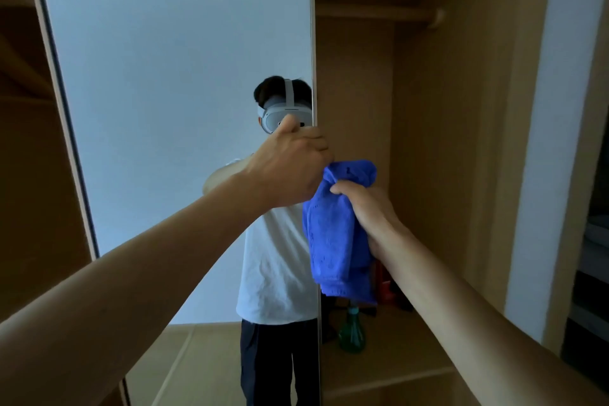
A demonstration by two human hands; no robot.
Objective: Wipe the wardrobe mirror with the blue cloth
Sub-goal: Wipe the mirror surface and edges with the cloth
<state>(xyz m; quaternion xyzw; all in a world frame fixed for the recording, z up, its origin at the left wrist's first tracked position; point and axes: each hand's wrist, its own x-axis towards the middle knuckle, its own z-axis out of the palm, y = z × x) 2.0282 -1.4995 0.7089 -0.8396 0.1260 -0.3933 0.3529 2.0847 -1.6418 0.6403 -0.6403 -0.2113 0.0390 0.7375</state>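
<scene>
The left hand (290,168) clasped the right edge of the tall rectangular mirror (164,109), pale-framed with brass-coloured corner caps, its thumb on the front and its fingers curled round the edge. The right hand (369,211) clutched the bunched blue terry cloth (336,241) near its top, and the cloth hung just beside that edge, below the left hand. A green plastic spray bottle (352,333) stood on the wooden wardrobe floor (412,339) beneath the cloth.
</scene>
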